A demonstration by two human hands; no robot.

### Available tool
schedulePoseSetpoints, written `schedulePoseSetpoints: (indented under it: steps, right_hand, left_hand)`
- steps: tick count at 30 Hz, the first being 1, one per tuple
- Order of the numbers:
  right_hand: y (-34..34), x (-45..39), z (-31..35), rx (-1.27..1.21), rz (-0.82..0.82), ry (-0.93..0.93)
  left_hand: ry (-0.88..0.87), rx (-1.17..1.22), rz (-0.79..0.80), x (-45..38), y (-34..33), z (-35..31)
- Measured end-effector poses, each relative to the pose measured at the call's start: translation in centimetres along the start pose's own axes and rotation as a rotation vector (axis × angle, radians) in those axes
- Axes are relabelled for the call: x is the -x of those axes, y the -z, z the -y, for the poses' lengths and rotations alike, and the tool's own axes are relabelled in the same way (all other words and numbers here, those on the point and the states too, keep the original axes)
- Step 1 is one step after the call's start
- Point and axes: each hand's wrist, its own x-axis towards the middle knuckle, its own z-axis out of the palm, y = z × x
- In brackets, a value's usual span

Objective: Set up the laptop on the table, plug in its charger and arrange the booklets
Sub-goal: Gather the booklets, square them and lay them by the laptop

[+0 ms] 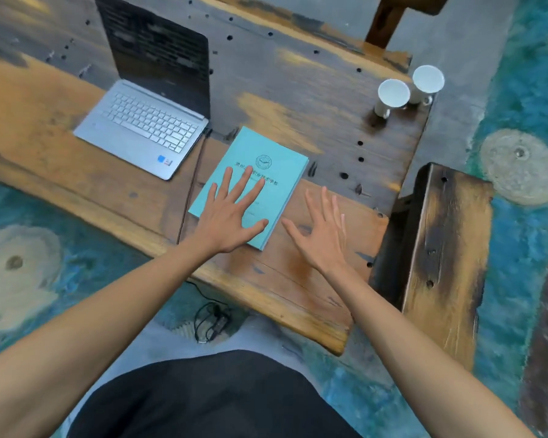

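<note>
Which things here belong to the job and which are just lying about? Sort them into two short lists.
Part of the job:
laptop
charger cable
teal booklets, left hand flat on them
right hand, open beside them

Just lying about:
two white cups
wooden bench

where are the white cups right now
In the head view, the two white cups stand side by side near the table's far right corner, well beyond the teal booklets and right of the open laptop.
</note>
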Motion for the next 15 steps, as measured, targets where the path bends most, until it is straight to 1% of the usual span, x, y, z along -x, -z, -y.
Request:
schedulePoseSetpoints:
  steps: [8, 15]
  right_hand:
    - [-1.3, 0.8, 0.7, 0.011, 0.033, 0.095]
    - [-1.8, 3.3, 0.6, 0.024, 0.037, 0.12]
  left_hand:
    - [0.075, -0.006, -0.046, 3.3, -0.1, 0.1]
    - [0.077, 0.005, -0.082, 6.8, 0.2, -0.1]
